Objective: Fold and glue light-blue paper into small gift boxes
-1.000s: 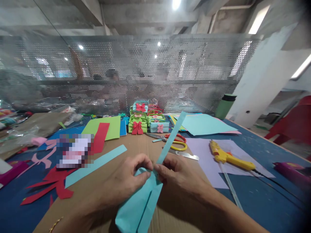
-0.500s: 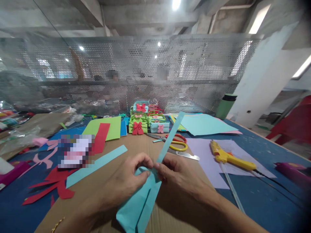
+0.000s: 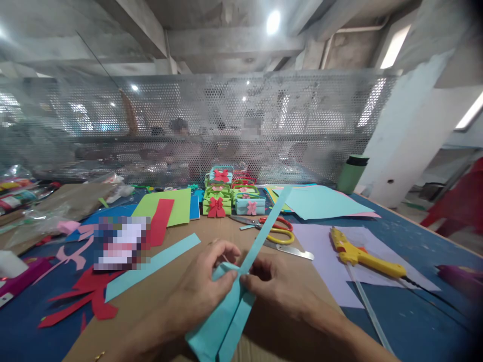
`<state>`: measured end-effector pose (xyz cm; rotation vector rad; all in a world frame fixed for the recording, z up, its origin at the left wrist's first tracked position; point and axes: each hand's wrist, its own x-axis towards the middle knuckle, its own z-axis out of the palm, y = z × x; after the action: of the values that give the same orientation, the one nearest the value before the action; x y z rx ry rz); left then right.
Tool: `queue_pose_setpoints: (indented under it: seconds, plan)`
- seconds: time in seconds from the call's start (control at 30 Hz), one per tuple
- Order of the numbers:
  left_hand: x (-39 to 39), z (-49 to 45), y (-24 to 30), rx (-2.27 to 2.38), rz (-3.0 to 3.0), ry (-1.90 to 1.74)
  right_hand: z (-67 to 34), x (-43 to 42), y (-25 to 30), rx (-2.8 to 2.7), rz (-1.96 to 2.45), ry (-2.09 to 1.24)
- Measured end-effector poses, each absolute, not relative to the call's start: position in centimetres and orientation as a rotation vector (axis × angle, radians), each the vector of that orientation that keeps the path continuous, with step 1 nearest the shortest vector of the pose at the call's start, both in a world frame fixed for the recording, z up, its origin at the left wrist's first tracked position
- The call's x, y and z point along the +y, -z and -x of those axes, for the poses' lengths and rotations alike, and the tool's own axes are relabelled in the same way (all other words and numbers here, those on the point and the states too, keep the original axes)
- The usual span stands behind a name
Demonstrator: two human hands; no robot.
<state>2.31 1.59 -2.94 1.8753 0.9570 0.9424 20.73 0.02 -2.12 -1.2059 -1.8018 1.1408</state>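
Paper body [image 3: 217, 320], folded and light-blue, at six o'clock; left hand [image 3: 209, 276] clamped on upper edge, right hand [image 3: 277, 284] close by, pinching narrow light-blue paper strip [image 3: 267, 229] toward one o'clock, seemingly to hold both aligned.

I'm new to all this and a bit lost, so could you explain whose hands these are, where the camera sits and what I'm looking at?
There is no robot here: these are a person's bare hands. One camera, worn on that person's head, takes every picture, looking forward and down.

The left hand and right hand both hold a folded light-blue paper piece; a long strip slants up by the fingertips.

Under them lies brown cardboard on a blue table. Beyond are scissors and small paper bags with bows. To the right, a yellow glue gun rests on lilac paper.
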Motion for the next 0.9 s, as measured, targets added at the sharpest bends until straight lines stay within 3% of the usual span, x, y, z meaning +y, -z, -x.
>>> queue_pose_setpoints:
  seconds: [0.3,0.9]
  plan:
    - [1.7,-2.7,4.0,0.831,-1.518,-0.844,-20.6,-0.7,0.6,-1.862,1.246,-1.124]
    - [1.9,-3.0,3.4,0.857,-1.378,-0.822,-21.9,1.2,3.6,-1.791,1.275,-1.215]
